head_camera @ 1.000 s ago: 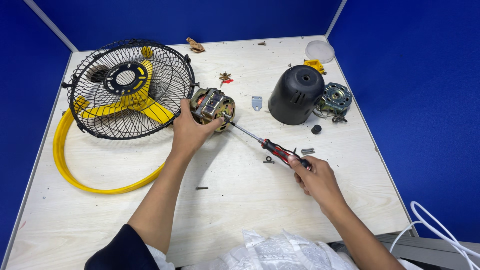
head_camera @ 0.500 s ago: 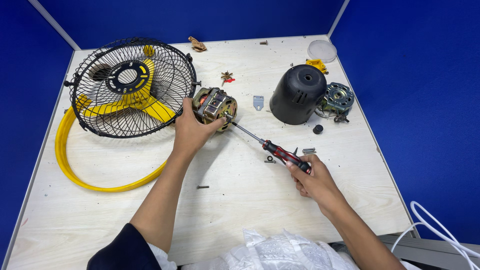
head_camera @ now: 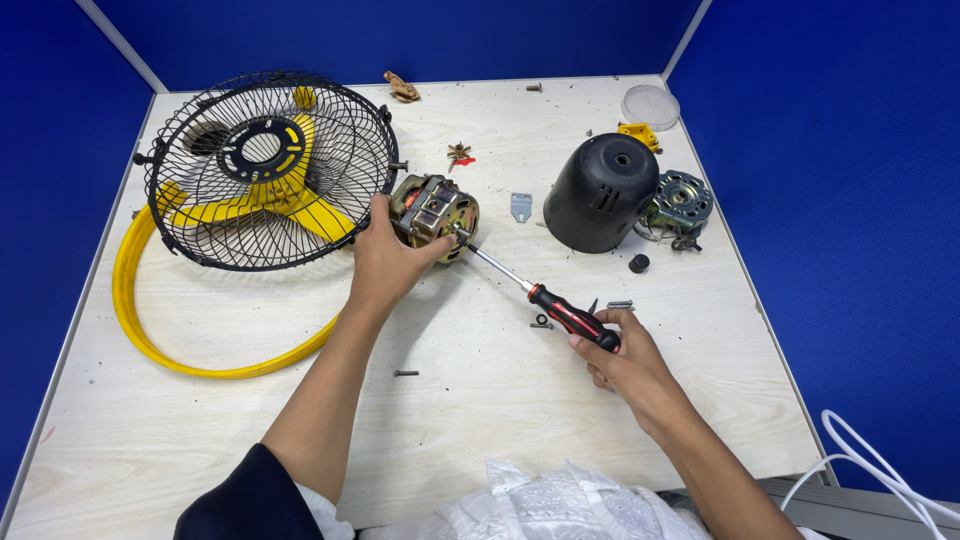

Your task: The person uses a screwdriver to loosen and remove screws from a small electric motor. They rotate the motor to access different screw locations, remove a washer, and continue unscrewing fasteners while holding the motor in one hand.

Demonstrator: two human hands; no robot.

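left hand (head_camera: 385, 262) gripping motor (head_camera: 434, 213); right hand (head_camera: 625, 358) holding screwdriver (head_camera: 540, 296)

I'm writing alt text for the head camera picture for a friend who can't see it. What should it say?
Seen from above, a person's left hand steadies a small electric motor on a pale wooden table while the right hand holds a red-and-black screwdriver, tip at the motor. A black fan cage with yellow blades lies left; a black housing stands right.

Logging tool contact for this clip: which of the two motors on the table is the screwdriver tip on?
The motor beside the fan guard, gripped by the left hand. The other motor lies untouched behind the black housing.
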